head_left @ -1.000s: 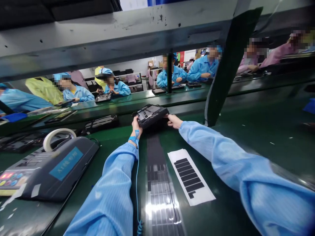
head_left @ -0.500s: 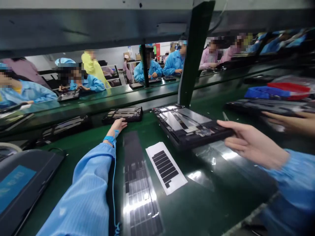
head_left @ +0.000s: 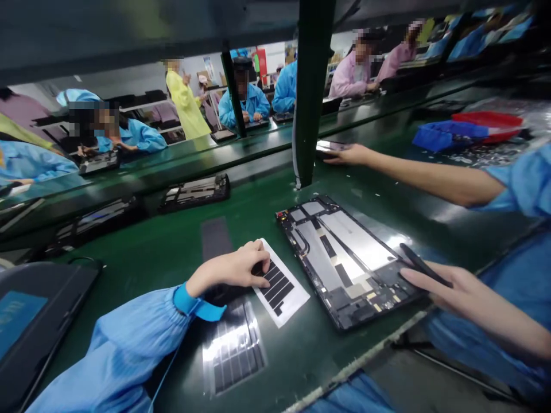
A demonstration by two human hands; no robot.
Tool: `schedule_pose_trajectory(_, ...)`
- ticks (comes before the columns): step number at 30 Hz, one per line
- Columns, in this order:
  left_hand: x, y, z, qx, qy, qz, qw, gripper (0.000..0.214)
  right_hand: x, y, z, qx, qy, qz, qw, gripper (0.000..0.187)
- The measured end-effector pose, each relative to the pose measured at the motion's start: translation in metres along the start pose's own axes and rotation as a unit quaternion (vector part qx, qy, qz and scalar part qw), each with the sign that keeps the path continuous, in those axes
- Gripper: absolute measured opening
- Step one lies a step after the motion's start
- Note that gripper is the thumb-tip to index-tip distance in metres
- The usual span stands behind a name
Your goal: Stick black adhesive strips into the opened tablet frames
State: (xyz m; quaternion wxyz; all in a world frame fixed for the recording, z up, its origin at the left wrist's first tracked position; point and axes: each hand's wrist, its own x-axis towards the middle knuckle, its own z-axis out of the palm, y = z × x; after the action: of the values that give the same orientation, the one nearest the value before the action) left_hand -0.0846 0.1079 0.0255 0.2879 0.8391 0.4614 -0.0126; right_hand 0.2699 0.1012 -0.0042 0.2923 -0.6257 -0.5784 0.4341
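My left hand [head_left: 241,265], with a blue wrist strap [head_left: 198,306], is bent over a white sheet [head_left: 297,295] of black stickers [head_left: 279,288]. Its thumb and fingertips close on a black sticker at the sheet's upper end. An opened tablet [head_left: 344,246] lies face down to the right, its battery and circuit boards showing. My right hand [head_left: 447,287] grips the tablet's near right corner and also holds black tweezers [head_left: 424,267]. Under my left wrist runs a clear film [head_left: 235,350] with dark rectangles, partly covered by the hand.
A co-worker's hand [head_left: 350,154] holds another tablet [head_left: 329,146] by a green post [head_left: 312,97]. Blue [head_left: 447,135] and red [head_left: 491,123] bins stand at right. Opened tablets [head_left: 196,192] line the bench's back left. A grey device [head_left: 38,321] sits at left.
My left hand has left the tablet at the back and come down to the sticker sheet. The tablet at my right hand has been lowered towards me. The co-worker's hand has moved back.
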Motion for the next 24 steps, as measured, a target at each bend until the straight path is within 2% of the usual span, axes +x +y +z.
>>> schedule_pose_trajectory(1,-0.001,-0.002,0.003,-0.005,-0.004,0.006,1.000,0.020,0.001,-0.003,-0.002,-0.089,0.030,-0.057,0.994,0.026)
schedule_pose_trajectory(3,-0.001,-0.007,0.004,-0.027,-0.009,0.023,0.999,0.021,0.002,-0.014,-0.003,-0.219,0.118,-0.173,0.953,0.026)
schedule_pose_trajectory(4,0.000,-0.009,0.004,-0.033,-0.012,0.028,0.999,0.021,0.003,-0.022,-0.001,-0.230,0.155,-0.214,0.937,0.027)
schedule_pose_trajectory(5,0.001,-0.011,0.004,-0.034,-0.016,0.029,0.999,0.021,0.002,-0.032,0.004,-0.217,0.165,-0.237,0.933,0.029)
schedule_pose_trajectory(6,0.003,-0.012,0.004,-0.033,-0.018,0.027,0.999,0.021,0.002,-0.042,0.012,-0.193,0.142,-0.242,0.940,0.031)
schedule_pose_trajectory(7,0.004,-0.012,0.005,-0.028,-0.016,0.024,0.999,0.024,0.000,-0.052,0.022,-0.168,0.087,-0.234,0.954,0.035)
schedule_pose_trajectory(9,0.006,-0.011,0.008,-0.011,0.000,0.020,1.000,0.034,-0.002,-0.071,0.047,-0.129,-0.072,-0.220,0.964,0.039)
schedule_pose_trajectory(11,0.008,-0.009,0.013,0.020,0.030,0.016,0.999,0.048,-0.003,-0.086,0.073,-0.114,-0.212,-0.263,0.934,0.036)
schedule_pose_trajectory(13,0.009,-0.009,0.018,0.050,0.050,0.013,0.997,0.054,-0.002,-0.094,0.096,-0.104,-0.289,-0.354,0.883,0.024)
schedule_pose_trajectory(15,0.011,-0.009,0.020,0.061,0.054,0.018,0.996,0.055,0.001,-0.097,0.111,-0.096,-0.314,-0.425,0.843,0.013)
schedule_pose_trajectory(16,0.011,-0.010,0.020,0.059,0.053,0.022,0.997,0.054,0.003,-0.097,0.115,-0.092,-0.323,-0.435,0.835,0.010)
schedule_pose_trajectory(20,0.013,-0.012,0.018,0.038,0.041,0.025,0.998,0.049,0.009,-0.094,0.121,-0.082,-0.356,-0.426,0.828,0.006)
schedule_pose_trajectory(24,0.014,-0.012,0.017,0.030,0.038,0.015,0.999,0.046,0.013,-0.092,0.124,-0.087,-0.364,-0.419,0.828,0.005)
